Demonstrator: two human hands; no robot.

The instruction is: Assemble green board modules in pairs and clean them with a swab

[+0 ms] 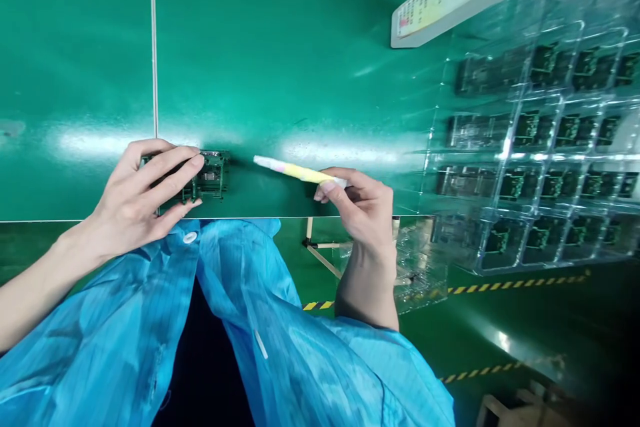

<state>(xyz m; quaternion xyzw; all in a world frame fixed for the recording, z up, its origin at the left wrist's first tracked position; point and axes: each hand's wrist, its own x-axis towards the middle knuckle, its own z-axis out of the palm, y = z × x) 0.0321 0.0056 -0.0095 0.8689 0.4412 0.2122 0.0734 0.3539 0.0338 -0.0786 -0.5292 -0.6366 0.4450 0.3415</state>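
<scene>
Near the table's front edge, my left hand (pixel 150 190) is closed over a group of small green circuit boards (pixel 214 175). Fingers lie across their top and the thumb is on the near side, so the left part of the boards is hidden. To the right, my right hand (pixel 361 203) pinches a yellow marker pen (pixel 305 174) by its right end. The pen's whitish tip points left towards the boards, with a gap between them.
Clear plastic trays (pixel 520 153) with several green boards in their compartments stand on the right. A white labelled bottle (pixel 450 0) is at the back right of the green table (pixel 280 47). A pale seam strip (pixel 154 33) crosses the tabletop.
</scene>
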